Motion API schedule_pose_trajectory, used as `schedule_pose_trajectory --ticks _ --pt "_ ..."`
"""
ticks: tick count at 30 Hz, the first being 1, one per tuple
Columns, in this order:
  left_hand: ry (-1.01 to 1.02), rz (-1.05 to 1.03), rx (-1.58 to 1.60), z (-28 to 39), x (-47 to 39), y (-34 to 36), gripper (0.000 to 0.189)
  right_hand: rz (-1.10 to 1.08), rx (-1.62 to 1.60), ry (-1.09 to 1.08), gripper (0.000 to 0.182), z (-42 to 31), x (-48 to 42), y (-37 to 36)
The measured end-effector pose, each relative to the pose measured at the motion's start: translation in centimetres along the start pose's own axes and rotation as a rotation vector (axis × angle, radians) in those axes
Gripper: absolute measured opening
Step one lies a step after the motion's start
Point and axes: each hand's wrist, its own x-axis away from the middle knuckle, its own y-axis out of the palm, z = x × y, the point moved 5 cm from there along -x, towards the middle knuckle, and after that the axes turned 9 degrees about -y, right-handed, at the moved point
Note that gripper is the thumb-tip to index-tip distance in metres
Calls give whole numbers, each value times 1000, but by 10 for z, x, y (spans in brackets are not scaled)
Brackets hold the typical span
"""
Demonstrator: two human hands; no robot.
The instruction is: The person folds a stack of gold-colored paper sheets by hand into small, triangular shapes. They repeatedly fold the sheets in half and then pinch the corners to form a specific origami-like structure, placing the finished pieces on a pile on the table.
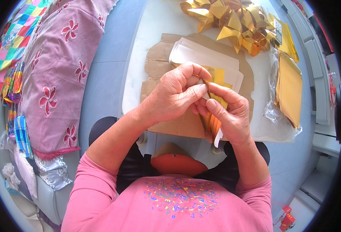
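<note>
Both of my hands meet above the near part of a brown cardboard sheet (170, 121). A folded piece of gold foil paper (214, 123) with a white back hangs between them, its lower end pointing toward me. My left hand (182, 90) pinches its upper end between thumb and fingers. My right hand (228, 110) grips the same piece from the other side, the thumb lying along it. Fingers hide much of the fold. Just beyond my hands, a fanned stack of paper sheets (208, 55) lies white side up, with gold showing along its near edge.
A cluster of folded gold foil shapes (234, 20) sits at the table's far side. To the right are yellow-brown paper packs (289, 90), clear plastic wrap (272, 87) and a calculator-like device (277, 31). A pink flowered cloth (63, 66) covers the seat at left.
</note>
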Motion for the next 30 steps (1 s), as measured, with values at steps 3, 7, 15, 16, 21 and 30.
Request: schedule_pose_trajectory --ticks 3,7,15,16,21,30 --pt "-40 18 -4 1 -1 1 14 0 -13 0 29 2 0 -1" --pt "-39 31 4 3 0 2 11 14 -43 39 25 2 1 0" --pt "-73 71 5 2 0 3 7 52 -102 34 18 3 0 1" --pt "-73 72 8 2 1 4 7 60 -113 36 17 4 1 1" --pt "-70 66 -13 2 1 3 9 77 -80 28 19 2 2 2" --pt "-77 45 -39 2 -2 6 10 21 70 -109 38 -5 0 0"
